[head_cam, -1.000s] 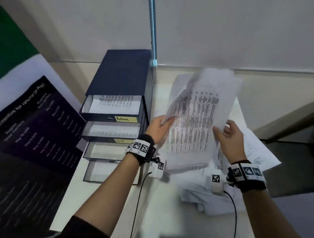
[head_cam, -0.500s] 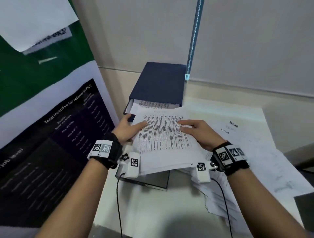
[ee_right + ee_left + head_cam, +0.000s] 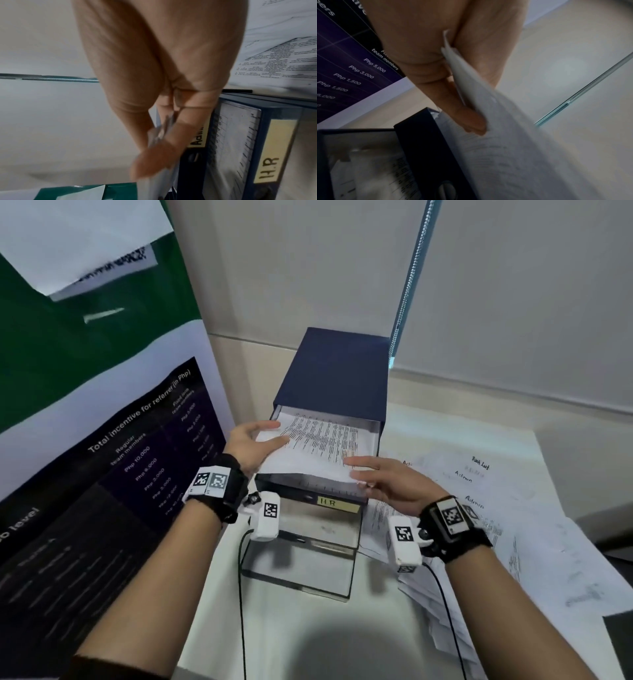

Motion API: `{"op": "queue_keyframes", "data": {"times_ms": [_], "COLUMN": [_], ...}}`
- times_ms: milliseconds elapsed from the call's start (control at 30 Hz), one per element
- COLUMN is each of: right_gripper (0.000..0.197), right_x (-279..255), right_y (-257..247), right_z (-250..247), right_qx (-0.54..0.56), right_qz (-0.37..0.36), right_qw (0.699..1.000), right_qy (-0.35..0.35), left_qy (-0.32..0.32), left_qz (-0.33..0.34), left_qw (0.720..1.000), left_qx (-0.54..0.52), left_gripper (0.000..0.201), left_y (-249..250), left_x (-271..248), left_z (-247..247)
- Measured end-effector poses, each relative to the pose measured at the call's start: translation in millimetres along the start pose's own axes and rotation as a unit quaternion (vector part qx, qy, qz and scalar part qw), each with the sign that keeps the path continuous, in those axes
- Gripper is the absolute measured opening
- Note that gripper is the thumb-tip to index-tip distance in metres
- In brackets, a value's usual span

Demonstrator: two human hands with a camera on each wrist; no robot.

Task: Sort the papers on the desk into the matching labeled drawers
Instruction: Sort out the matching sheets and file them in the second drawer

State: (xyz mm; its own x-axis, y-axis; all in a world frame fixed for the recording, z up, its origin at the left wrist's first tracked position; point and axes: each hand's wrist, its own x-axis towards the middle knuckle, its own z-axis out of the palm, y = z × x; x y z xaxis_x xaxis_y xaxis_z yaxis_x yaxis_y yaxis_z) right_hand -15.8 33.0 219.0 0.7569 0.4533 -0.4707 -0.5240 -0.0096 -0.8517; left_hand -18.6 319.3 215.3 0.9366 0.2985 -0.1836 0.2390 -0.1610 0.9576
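A dark blue drawer unit (image 3: 334, 371) stands at the back of the desk with its drawers pulled out. Printed sheets (image 3: 322, 446) lie flat over the open top drawer, labelled Admin (image 3: 197, 136). My left hand (image 3: 274, 433) pinches their left edge between thumb and fingers (image 3: 471, 121). At the front right corner my right hand (image 3: 356, 470) pinches the same sheets (image 3: 161, 129). The drawer below carries an HR label (image 3: 337, 503) and holds paper (image 3: 236, 135).
A spread pile of loose papers (image 3: 496, 508) covers the desk right of the unit. A large dark poster (image 3: 102, 474) leans along the left side. Two lower drawers (image 3: 308, 546) jut toward me. A blind chain (image 3: 407, 285) hangs behind.
Both hands carried the sheets from upright above the pile on the right, leftward and down, to flat over the top drawer. The head turned left.
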Motion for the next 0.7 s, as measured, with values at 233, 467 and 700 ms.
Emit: {"op": "queue_keyframes", "data": {"times_ms": [233,467,700], "right_gripper": [0.012,0.003,0.028], "right_x": [40.9,79.8,78.2], "right_y": [-33.3,-38.7,-38.5], "right_z": [-10.7,-1.5,-3.2], "right_qx": [0.099,0.02,-0.097], "right_qz": [-0.064,-0.053,-0.062], "right_qw": [0.977,0.972,0.975], "right_qy": [0.179,0.226,0.189], "left_qy": [0.081,0.006,-0.073], "left_qz": [0.123,0.34,0.256], "left_qw": [0.983,0.885,0.815], "left_qx": [0.108,0.319,0.515], "left_gripper": [0.023,0.021,0.058], "left_y": [-2.7,-13.7,-24.6], "left_x": [28.5,23.4,38.0], "left_z": [33.7,55.1,77.5]}}
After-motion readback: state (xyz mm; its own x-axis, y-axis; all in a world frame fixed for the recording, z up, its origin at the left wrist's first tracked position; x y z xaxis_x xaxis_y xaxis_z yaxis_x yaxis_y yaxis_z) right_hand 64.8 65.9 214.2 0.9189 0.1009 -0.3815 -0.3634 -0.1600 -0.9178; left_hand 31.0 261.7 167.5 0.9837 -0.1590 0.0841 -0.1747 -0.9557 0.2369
